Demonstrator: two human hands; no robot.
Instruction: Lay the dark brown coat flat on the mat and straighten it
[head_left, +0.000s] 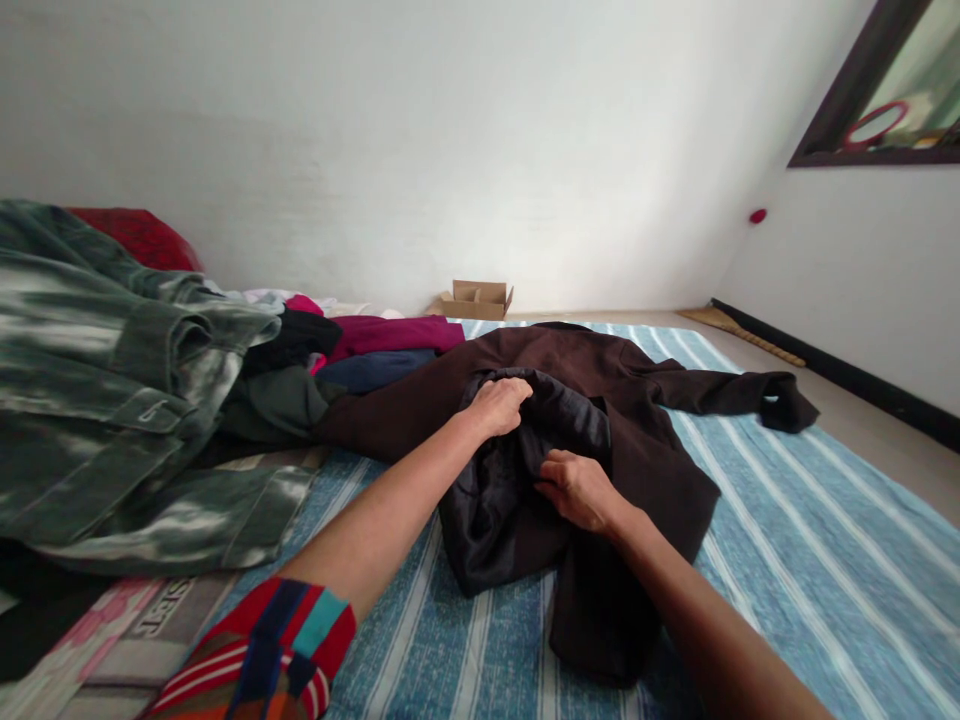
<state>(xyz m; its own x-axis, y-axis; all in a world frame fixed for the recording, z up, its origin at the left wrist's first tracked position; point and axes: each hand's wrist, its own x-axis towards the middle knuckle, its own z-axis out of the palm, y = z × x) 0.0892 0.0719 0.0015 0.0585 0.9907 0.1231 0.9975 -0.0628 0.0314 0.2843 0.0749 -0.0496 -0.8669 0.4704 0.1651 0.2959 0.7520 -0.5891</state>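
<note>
A dark brown jacket (600,390) lies spread on a blue striped sheet (787,560), one sleeve stretched out to the right. Its black lining (495,510) is turned outward near the middle. My left hand (499,402) grips the lining's upper edge with fingers curled. Just below and to the right, my right hand (574,488) pinches the lining fabric. Both forearms reach in from the bottom of the view.
A heap of clothes sits at the left: a green washed denim jacket (112,400), magenta (390,332), navy and black garments. A small open cardboard box (478,298) stands against the white wall. Bare floor and a dark baseboard run along the right.
</note>
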